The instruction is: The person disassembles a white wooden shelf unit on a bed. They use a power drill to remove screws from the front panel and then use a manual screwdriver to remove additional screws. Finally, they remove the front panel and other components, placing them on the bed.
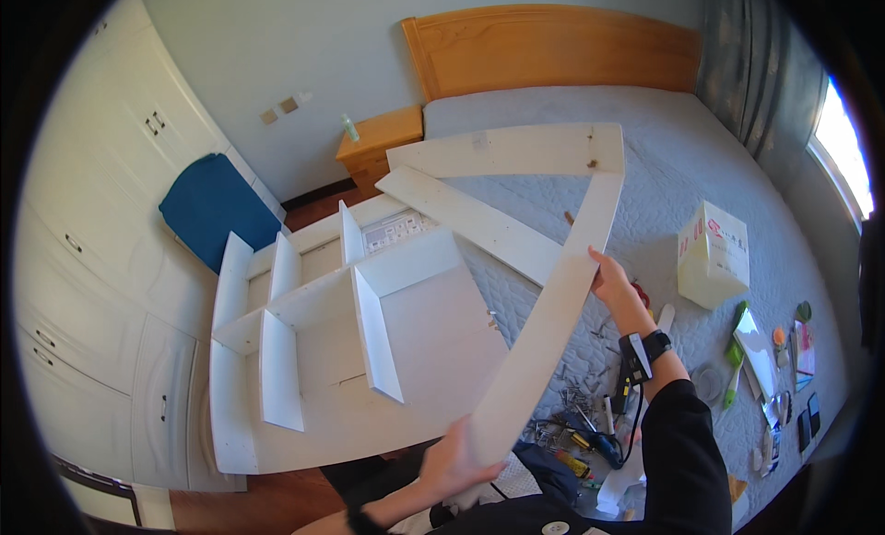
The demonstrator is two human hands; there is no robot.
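Observation:
A long white board slants from close to my body out over the bed, and both my hands are on it. My left hand is wrapped round its near end. Farther up, my right hand grips the right edge, with some fingers hidden beneath. The board's far end meets another white board at a corner; I cannot tell if they are joined. A third white plank lies slanted between them and a white shelf unit, which lies on its back with upright dividers.
Screws and hand tools are scattered on the grey bed. A white box stands at right, near a green-handled brush. A blue chair and white wardrobe stand left; a wooden nightstand is behind.

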